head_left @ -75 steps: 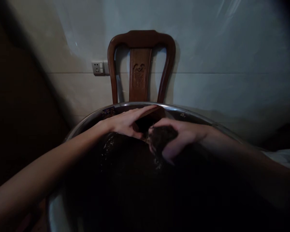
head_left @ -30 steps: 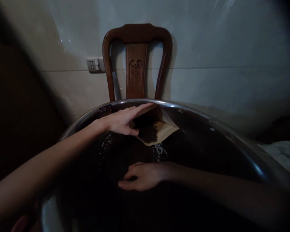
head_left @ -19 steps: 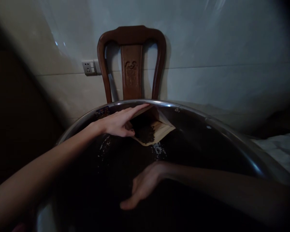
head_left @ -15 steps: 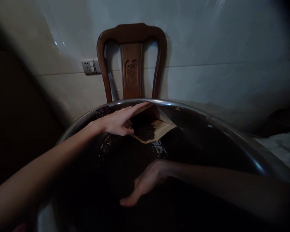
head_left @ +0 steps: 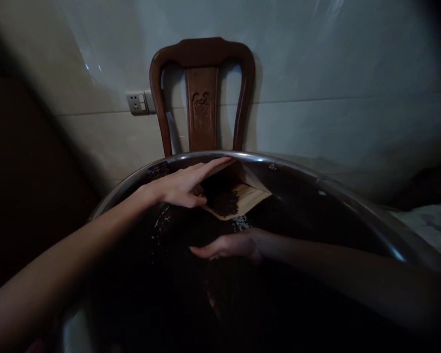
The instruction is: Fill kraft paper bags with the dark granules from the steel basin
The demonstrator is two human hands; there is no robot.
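Note:
A pale paper bag (head_left: 255,200) lies on its side at the far wall of a large metal basin (head_left: 294,169), its mouth facing me. Dark loose bits (head_left: 224,203), too dim to name, sit inside the bag's mouth. My left hand (head_left: 183,186) is closed on the bag's left and upper edge, index finger stretched along the top near the rim. Below the bag, my right hand (head_left: 235,246) hangs low in the basin over a dark mass, thumb stretched out to the left and apart from the fingers. Its other fingers are mostly lost in shadow.
Behind the basin stands a carved wooden chair (head_left: 202,98) against a pale tiled wall (head_left: 334,73). A wall socket (head_left: 136,103) is left of the chair. Whitish cloth-like material (head_left: 429,223) lies beyond the basin's right rim.
My right hand has risen toward the bag, and its thumb now points left rather than down. The left hand keeps its hold on the bag. The view has shifted slightly.

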